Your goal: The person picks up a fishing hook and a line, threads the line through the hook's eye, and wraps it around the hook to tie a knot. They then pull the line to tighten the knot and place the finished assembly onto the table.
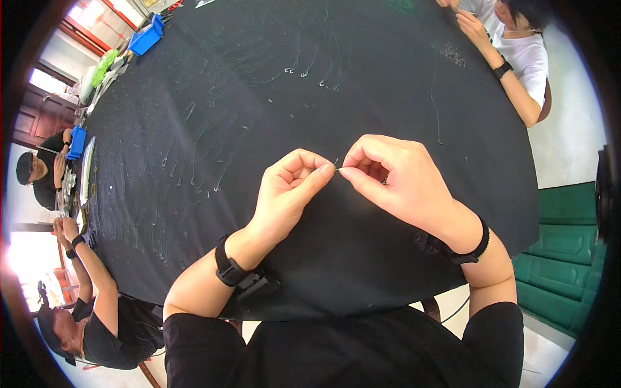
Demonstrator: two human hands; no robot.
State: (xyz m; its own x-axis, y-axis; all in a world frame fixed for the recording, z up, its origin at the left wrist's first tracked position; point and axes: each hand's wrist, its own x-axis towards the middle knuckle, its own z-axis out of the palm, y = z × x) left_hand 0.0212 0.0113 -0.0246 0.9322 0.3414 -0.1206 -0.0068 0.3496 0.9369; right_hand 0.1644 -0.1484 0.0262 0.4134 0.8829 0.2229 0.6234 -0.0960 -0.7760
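In front of my chest, over the dark cloth, my left hand (284, 191) and my right hand (404, 178) meet fingertip to fingertip. Thumb and forefinger of each are pinched together. A short end of thin green fishing line (336, 160) sticks up between the tips; both pinches are at it, and the rest of it is hidden or too fine to follow. Whether a hook is in my fingers cannot be made out. Beyond my hands lie fish hooks (305, 74) tied to green lines, and to the left are more hooked lines (217, 189) in loose rows.
A black cloth (362, 271) covers the round-edged table. At the far right, a person (524, 71) sits near a pile of small hooks (451, 55); a single line (436, 110) lies nearby. Two people work along the left edge, near blue bins (146, 35). A green cabinet (556, 252) stands right.
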